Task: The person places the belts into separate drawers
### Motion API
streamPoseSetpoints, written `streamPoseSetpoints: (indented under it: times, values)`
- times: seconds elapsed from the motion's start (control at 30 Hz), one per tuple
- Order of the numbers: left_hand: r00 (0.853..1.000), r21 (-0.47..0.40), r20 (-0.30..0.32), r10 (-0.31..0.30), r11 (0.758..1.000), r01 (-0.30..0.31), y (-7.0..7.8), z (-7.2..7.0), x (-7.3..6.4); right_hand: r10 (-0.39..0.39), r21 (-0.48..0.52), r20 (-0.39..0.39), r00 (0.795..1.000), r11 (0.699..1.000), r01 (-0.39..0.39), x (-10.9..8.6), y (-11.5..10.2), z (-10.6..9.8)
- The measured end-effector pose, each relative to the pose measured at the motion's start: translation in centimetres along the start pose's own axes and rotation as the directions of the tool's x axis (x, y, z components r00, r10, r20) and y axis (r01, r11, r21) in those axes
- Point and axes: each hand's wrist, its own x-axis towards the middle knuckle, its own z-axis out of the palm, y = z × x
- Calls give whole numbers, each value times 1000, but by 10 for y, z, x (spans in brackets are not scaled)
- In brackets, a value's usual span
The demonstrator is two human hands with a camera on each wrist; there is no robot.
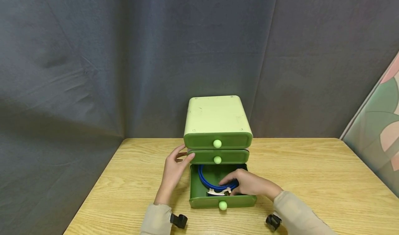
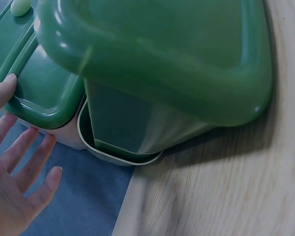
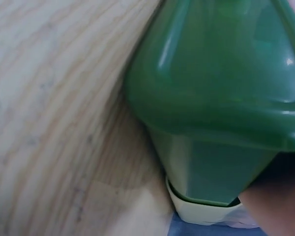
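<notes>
A small green chest of drawers (image 1: 218,114) with a pale top stands on the table. Its bottom drawer (image 1: 196,186) is pulled out, and in it lies a coiled blue belt (image 1: 204,180) with a silver buckle (image 1: 218,192). My right hand (image 1: 250,183) reaches into this drawer from the right and pinches the belt coil between fingers and thumb. At the left side of the chest, my left hand (image 1: 172,171) touches the middle drawer (image 1: 202,157) with its thumb at the front. Its other fingers (image 2: 27,147) are fairly straight along the side. The drawer's front hides the belt in both wrist views.
The upper drawer (image 1: 199,141) and the middle one have round pale knobs. A wooden table (image 1: 124,186) lies beneath, with a dark grey curtain (image 1: 156,62) behind it. A panel with leaf shapes (image 1: 380,124) stands at the right.
</notes>
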Motion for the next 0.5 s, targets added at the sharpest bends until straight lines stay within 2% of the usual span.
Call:
streamPoseSetpoints:
  times: [0.13, 0.27, 0.33, 0.5]
  values:
    - [1000, 6, -1, 0, 1000, 0, 0, 0, 0, 3, 85, -37, 999, 996, 1, -6, -5, -2]
    - [1000, 6, 2, -3, 1000, 3, 0, 0, 0, 7, 122, -148, 989, 992, 11, -15, -11, -2]
    - [1000, 5, 5, -5, 1000, 5, 0, 0, 0, -1, 113, -229, 973, 993, 27, -20, -14, -1]
    - [1000, 4, 6, -3, 1000, 3, 0, 0, 0, -31, 62, -402, 915, 996, 61, -37, -19, 0]
